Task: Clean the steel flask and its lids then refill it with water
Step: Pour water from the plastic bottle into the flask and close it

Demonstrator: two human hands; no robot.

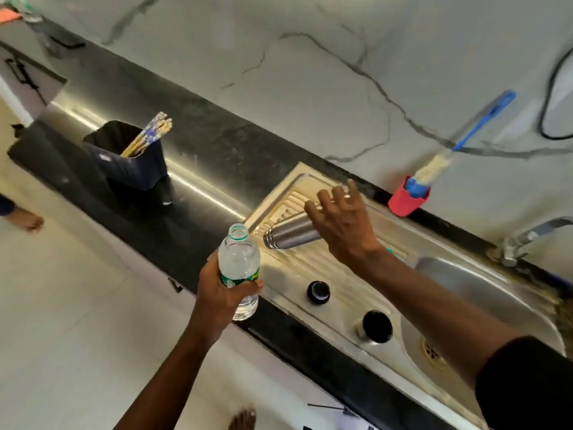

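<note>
The steel flask (290, 232) lies on its side on the ribbed drainboard (313, 262), its open mouth towards the counter's front edge. My right hand (344, 223) hovers over the flask's far end with fingers spread, hiding that end; whether it touches the flask is unclear. My left hand (221, 290) grips an uncapped clear plastic water bottle (238, 262) with a green label, upright, just left of the drainboard. Two lids sit on the drainboard nearer me: a small black inner lid (318, 292) and a larger steel cup lid (375, 326).
The sink basin (483, 293) with its drain lies to the right, the tap (524, 240) behind it. A red cup (404, 201) with a blue-handled bottle brush (465, 138) stands by the wall. A dark holder (130, 159) with chopsticks stands on the black counter at left.
</note>
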